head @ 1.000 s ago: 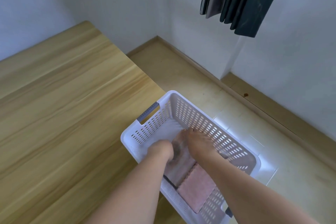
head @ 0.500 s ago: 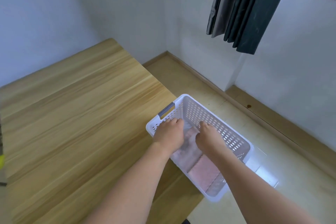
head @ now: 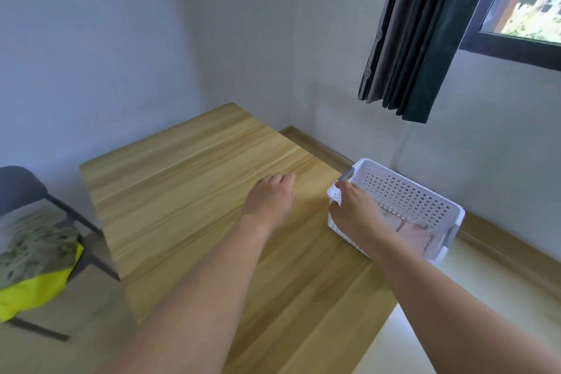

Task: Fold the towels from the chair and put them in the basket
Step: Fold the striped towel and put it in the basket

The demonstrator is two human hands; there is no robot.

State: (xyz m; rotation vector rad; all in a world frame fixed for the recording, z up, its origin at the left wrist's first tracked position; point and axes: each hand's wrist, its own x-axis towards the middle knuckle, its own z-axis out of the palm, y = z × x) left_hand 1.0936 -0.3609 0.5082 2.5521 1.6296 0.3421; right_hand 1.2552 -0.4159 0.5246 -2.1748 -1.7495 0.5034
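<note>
Two folded towels (head: 405, 229) lie in the white perforated basket (head: 403, 194), which overhangs the table's (head: 188, 179) right edge. Our right hand (head: 353, 206) curls over the basket's near-left rim; our left hand (head: 271, 199) hovers over the table, loosely curled and holding nothing. More towels (head: 36, 255) wait heaped on the chair (head: 18, 185) at far left. We judge the risk plain: a tug or push from that right hand could tip the basket to the floor.
</note>
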